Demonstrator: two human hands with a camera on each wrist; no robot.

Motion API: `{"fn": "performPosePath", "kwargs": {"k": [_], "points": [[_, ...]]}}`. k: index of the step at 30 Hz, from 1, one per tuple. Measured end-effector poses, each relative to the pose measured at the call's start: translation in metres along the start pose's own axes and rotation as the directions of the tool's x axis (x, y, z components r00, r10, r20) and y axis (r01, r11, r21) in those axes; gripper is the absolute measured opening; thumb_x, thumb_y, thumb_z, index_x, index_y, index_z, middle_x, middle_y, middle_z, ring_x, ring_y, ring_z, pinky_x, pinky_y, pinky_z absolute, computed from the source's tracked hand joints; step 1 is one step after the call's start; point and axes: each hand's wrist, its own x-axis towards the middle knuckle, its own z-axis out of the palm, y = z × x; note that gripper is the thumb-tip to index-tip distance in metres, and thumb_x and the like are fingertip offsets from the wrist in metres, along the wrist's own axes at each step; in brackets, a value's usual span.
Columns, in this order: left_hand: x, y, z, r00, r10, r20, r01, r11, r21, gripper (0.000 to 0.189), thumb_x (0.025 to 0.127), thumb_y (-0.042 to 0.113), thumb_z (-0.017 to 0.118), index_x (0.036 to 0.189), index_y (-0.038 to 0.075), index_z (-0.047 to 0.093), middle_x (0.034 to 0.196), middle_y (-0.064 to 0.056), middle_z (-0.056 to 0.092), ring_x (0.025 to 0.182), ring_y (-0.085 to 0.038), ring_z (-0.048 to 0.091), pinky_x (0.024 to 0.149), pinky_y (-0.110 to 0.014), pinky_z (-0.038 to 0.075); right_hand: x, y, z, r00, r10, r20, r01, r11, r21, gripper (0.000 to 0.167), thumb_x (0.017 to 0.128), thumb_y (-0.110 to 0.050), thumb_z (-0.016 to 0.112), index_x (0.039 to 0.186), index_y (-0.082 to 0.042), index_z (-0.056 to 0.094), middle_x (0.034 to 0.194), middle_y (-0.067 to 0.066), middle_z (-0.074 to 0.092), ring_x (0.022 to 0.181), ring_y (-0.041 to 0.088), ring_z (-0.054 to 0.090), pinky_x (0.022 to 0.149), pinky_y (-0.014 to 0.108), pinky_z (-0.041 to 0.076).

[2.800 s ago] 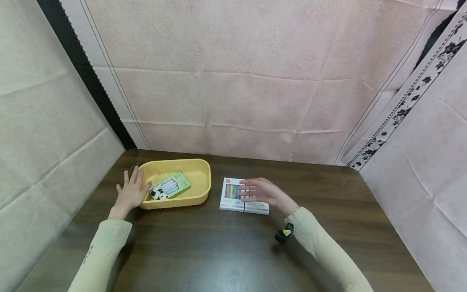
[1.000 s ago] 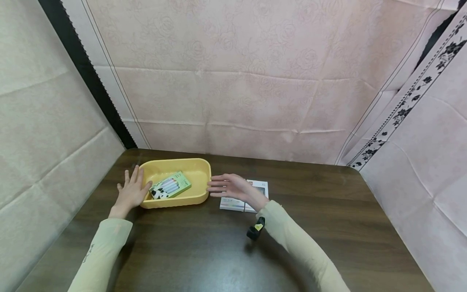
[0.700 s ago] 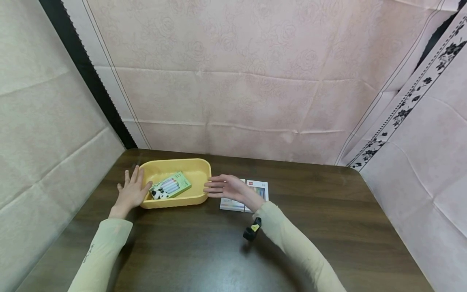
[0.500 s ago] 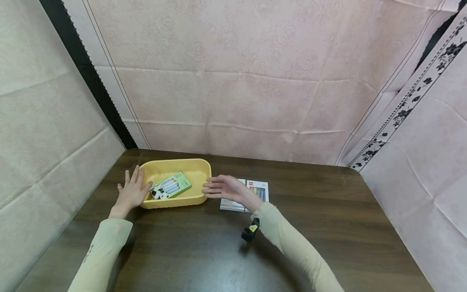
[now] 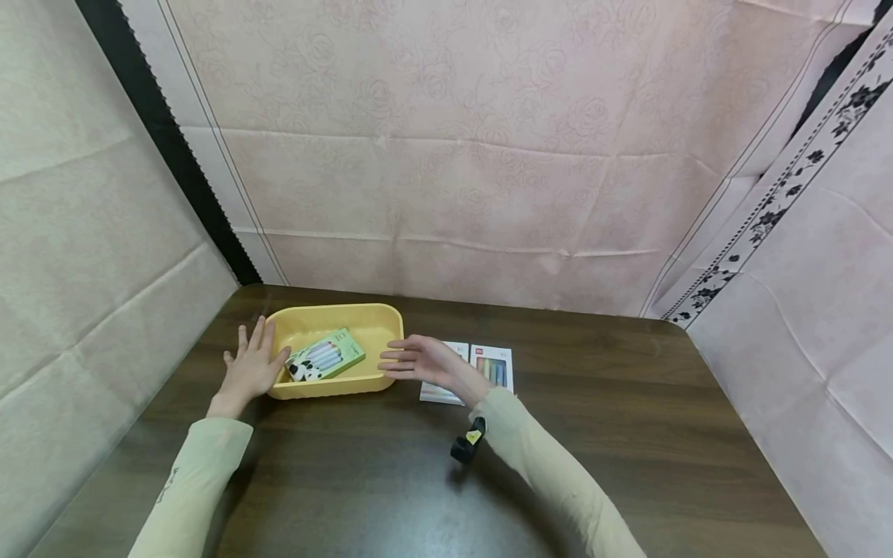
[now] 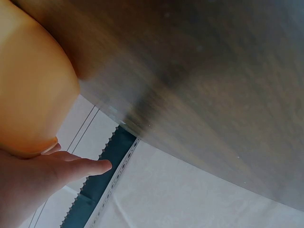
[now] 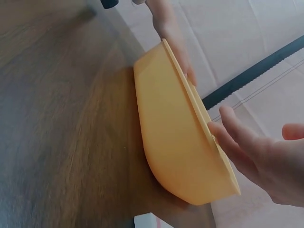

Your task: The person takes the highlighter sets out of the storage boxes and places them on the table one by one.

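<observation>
A yellow plastic tray (image 5: 374, 329) stands on the table at the back left, with a green box of pens (image 5: 325, 356) with a black-and-white animal print slanted inside it. My left hand (image 5: 251, 367), fingers spread, rests on the tray's left rim. At the opposite end, my right hand (image 5: 429, 363) reaches its straight fingers just over the right rim and holds nothing. In the right wrist view, fingertips (image 7: 214, 128) are right at the tray's rim. Beneath that hand lie two white boxes of coloured pens, the left box (image 5: 441, 393) partly hidden and the right box (image 5: 494, 364) largely visible.
The dark wooden table (image 5: 363, 473) ends at a pale back curtain (image 5: 446, 201). More cloth hangs along its left and right sides. A black camera mount (image 5: 466, 442) hangs below the right wrist.
My right hand has moved left from over the white boxes to the tray's right rim, its fingertips now slightly further over the tray. The left hand, tray and green box have stayed put.
</observation>
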Motion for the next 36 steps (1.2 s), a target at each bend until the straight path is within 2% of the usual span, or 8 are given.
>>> {"fn": "performPosePath", "kwargs": {"k": [9, 25, 36], "points": [[-0.001, 0.001, -0.001, 1.0, -0.003, 0.005, 0.003, 1.0, -0.004, 0.069, 0.095, 0.043, 0.025, 0.142, 0.0, -0.002, 0.148, -0.02, -0.012, 0.129, -0.05, -0.016, 0.088, -0.077, 0.001, 0.013, 0.006, 0.007, 0.997, -0.009, -0.073, 0.015, 0.997, 0.073, 0.047, 0.094, -0.014, 0.036, 0.136, 0.004, 0.027, 0.144, 0.028, 0.019, 0.13, 0.042, 0.028, 0.108, 0.046, 0.024], [-0.001, 0.0, 0.001, 1.0, 0.006, 0.005, -0.006, 1.0, -0.009, 0.07, 0.095, 0.044, 0.024, 0.142, 0.0, -0.002, 0.148, -0.021, -0.012, 0.129, -0.051, -0.016, 0.088, -0.077, 0.001, 0.032, 0.016, 0.02, 0.995, -0.015, -0.098, 0.035, 0.979, 0.202, 0.056, 0.092, -0.015, 0.036, 0.14, 0.004, 0.014, 0.145, 0.029, 0.013, 0.134, 0.041, 0.019, 0.11, 0.043, 0.02], [0.0, -0.002, 0.001, 1.0, 0.011, -0.001, -0.011, 1.0, -0.012, 0.07, 0.095, 0.045, 0.024, 0.142, 0.0, -0.002, 0.148, -0.02, -0.012, 0.129, -0.05, -0.017, 0.088, -0.077, 0.001, 0.053, 0.018, 0.022, 0.982, -0.031, -0.184, 0.068, 0.977, 0.2, 0.061, 0.09, -0.015, 0.038, 0.141, 0.004, 0.01, 0.144, 0.031, 0.01, 0.133, 0.045, 0.016, 0.109, 0.047, 0.02]]}}
